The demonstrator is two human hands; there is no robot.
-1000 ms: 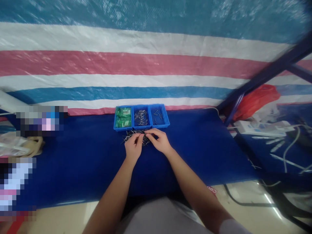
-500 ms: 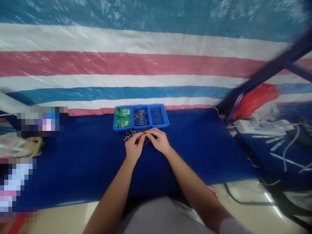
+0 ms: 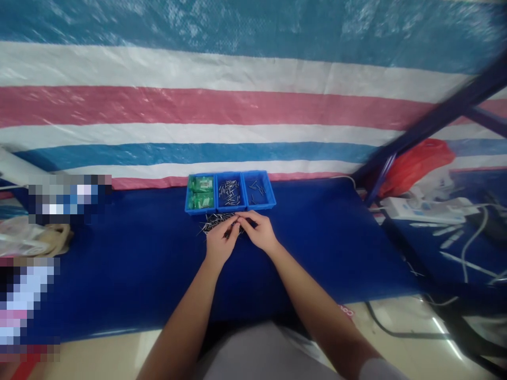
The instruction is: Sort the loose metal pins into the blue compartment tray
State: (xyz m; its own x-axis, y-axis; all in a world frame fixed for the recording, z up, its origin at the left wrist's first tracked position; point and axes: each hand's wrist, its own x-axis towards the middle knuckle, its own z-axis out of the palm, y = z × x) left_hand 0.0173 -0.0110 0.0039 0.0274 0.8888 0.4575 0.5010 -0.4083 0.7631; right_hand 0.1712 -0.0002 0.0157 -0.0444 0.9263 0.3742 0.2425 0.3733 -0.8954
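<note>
My left hand and my right hand meet at their fingertips over the near side of a pile of thin dark metal pieces. The fingers of both are pinched together; whatever is between them is too small to make out. Just behind the pile stand three joined blue bins. The left bin holds green packets, the middle bin many small metal pieces, and the right bin several scattered ones.
A blue cloth covers the table. Behind it hangs a striped sheet. At the right are a red bag, a white power strip and cables. A tan roll and plastic lie at the left.
My left hand has shifted slightly to the right, and its fingers are closer to my right fingertips. The whole view has moved a little.
</note>
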